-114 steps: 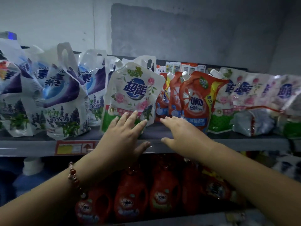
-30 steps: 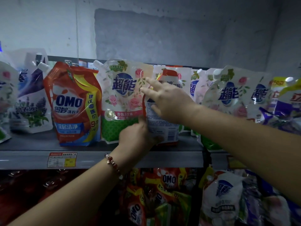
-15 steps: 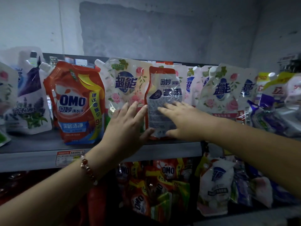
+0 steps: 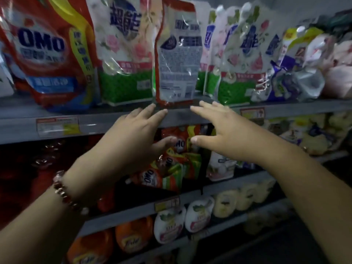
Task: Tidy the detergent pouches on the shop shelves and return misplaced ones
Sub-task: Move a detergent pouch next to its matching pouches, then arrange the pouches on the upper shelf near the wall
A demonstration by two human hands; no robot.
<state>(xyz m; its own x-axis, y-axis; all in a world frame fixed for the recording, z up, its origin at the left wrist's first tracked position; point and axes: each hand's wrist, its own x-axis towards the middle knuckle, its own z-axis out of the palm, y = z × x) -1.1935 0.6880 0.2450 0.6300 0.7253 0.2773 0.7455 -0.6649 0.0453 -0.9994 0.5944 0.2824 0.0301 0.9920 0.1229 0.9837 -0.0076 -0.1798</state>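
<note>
Now left hand (image 4: 133, 136) and right hand (image 4: 221, 134) spread flat, no grip, fingertips just below back-facing pouch (image 4: 178, 60).

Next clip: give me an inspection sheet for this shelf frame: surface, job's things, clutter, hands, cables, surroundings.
Surface: grey metal top shelf with price tags on its front edge.
Job's things: red-edged pouch showing its printed back stands upright between white rose-print pouches; large red OMO pouch at left.
Clutter: crumpled purple and pink pouches slumped at right.
Hands: left hand and right hand open, fingers straight, below the pouch, holding nothing.
Cables: nothing seen.
Surroundings: lower shelves with red OMO packs and orange bottles; dim, blurred.
</note>
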